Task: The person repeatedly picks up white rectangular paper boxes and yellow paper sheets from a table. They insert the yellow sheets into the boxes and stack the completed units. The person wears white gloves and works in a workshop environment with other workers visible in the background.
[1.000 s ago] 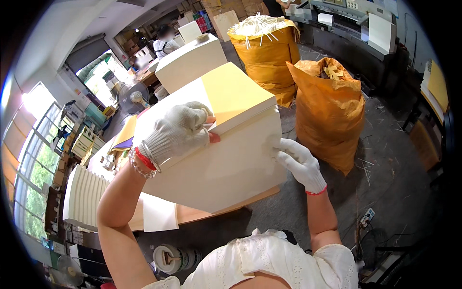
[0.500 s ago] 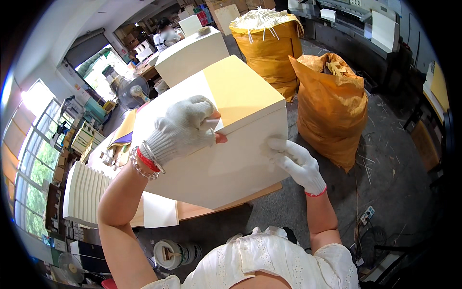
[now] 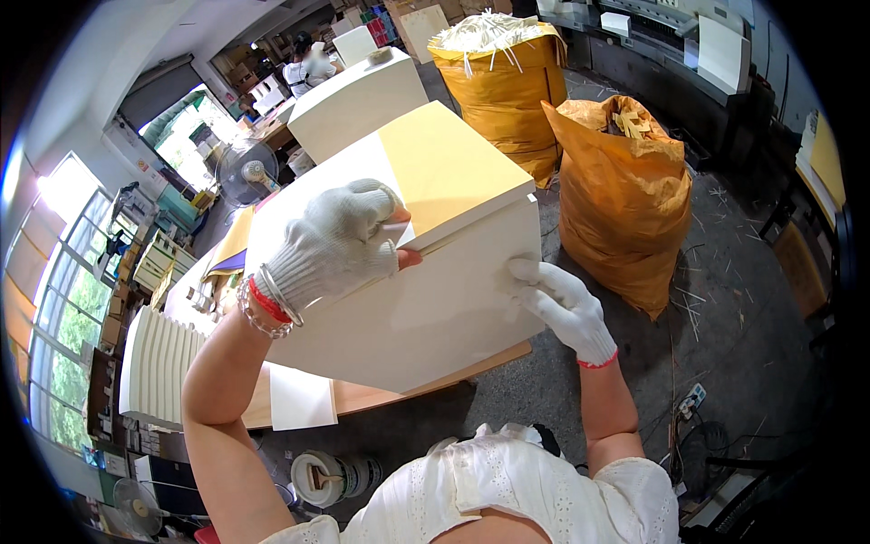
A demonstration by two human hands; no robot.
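Observation:
A tall stack of white paper sheets [image 3: 426, 313] stands in front of me, its top partly bright white and partly lit yellow. My left hand [image 3: 335, 236], in a white knit glove with the thumb and a fingertip bare, pinches the front edge of the top sheets [image 3: 462, 168]. Along that edge a thin gap shows between the pinched layer and the sheets below. My right hand [image 3: 566, 308], gloved in white with a red cuff, has its fingers stretched out against the stack's side near the right corner.
The stack stands on a wooden table [image 3: 439, 383]. Curved bundles of paper [image 3: 159, 363] lie at left. Two orange sacks [image 3: 625, 208] with paper scraps stand on the right. Below the table is a bucket with a brush [image 3: 319, 478]. A fan [image 3: 249, 172] and another person [image 3: 299, 77] are farther back.
The top layer's front right corner now sits slightly apart from the sheets beneath, the gap being wider. Both hands stay nearly in place.

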